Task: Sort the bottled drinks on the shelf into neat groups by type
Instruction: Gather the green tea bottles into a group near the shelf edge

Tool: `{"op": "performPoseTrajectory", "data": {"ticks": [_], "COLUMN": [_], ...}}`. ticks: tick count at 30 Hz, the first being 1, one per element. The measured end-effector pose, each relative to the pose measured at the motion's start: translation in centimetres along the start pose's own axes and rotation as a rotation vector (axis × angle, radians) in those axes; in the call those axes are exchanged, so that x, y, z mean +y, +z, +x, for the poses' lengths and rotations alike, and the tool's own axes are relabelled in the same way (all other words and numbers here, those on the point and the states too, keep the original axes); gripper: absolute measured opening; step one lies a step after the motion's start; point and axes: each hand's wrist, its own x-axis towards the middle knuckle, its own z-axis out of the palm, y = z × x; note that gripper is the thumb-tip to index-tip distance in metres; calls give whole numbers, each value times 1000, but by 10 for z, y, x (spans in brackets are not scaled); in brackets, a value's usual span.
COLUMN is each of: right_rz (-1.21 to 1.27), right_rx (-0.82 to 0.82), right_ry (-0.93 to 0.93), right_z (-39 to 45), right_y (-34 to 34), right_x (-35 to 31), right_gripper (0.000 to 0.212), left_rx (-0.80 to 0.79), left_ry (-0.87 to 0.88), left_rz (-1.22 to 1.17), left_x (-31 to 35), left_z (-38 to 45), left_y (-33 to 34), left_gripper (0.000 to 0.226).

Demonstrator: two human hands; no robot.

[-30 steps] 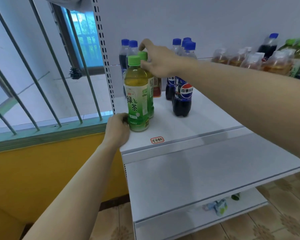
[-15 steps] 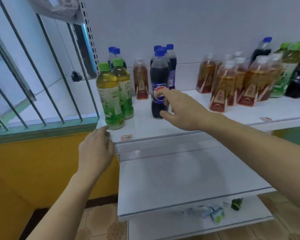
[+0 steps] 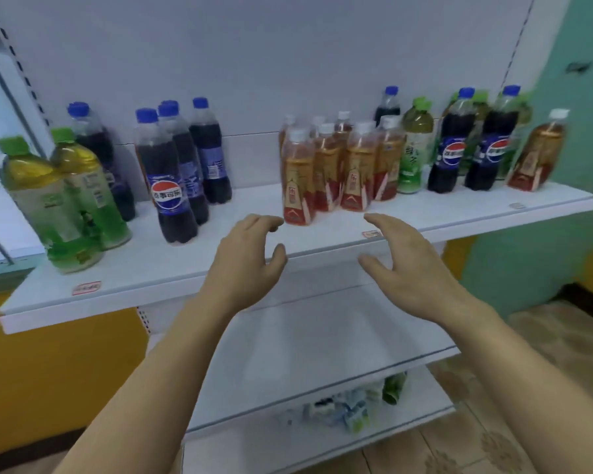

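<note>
The whole view is softened by motion blur, so most label print cannot be read. Both hands are held in front of the top shelf (image 3: pixel 322 246) with nothing in them: the left hand (image 3: pixel 245 265) and the right hand (image 3: pixel 404 261) are released, fingers spread and loosely bent, palms turned toward each other, just short of the red tea bottles (image 3: pixel 339 169). Whether the left fingertips touch the nearest red tea bottle cannot be told.

The drinks are found on the top shelf in mixed clusters. At the left end two green tea bottles (image 3: pixel 66 200) are set one beside the other, partly covering a cola bottle (image 3: pixel 97 148) behind them. Beside these a group of cola bottles (image 3: pixel 179 169) is packed so closely that the rear ones are half hidden. At the right end more cola bottles (image 3: pixel 473 145) are interleaved with green tea bottles (image 3: pixel 414 148), some seen only as slivers, and a lone red tea bottle (image 3: pixel 534 155) is tilted by the lens at the far edge.

Two small price tags (image 3: pixel 86 288) are seen on the shelf lip, their text illegible. On the bottom shelf (image 3: pixel 425 419) a blurred heap of wrappers or bottles (image 3: pixel 343 405) is largely concealed by the middle shelf (image 3: pixel 322 336). Both forearms are cut off by the lower frame edge.
</note>
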Motion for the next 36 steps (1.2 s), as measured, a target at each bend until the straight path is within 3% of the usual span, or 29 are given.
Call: {"op": "performPoseTrajectory", "data": {"ticks": [10,18,28,34,36], "right_rz": [-14,-61,8,152,161], "right_rx": [89,110,124,219,184], "right_ry": [195,341,325,226,240], "right_z": [6,42,104,144,159], "right_y": [-62,-109,-142,-181,-186], "right_x": [129,240,374,467,491], "right_gripper": [63,59,52,20,22], "left_rx": [-157,-261,-362,-337,-307], "left_ry": [233,290,217,104,65], "left_rz": [-179,-279,-217,-15,-23], "left_x": [112,185,267,286,285], "left_z": [97,192,266,288,287], "left_y": [130,226,331,369,370], "left_gripper": [44,43,48,40,35]}}
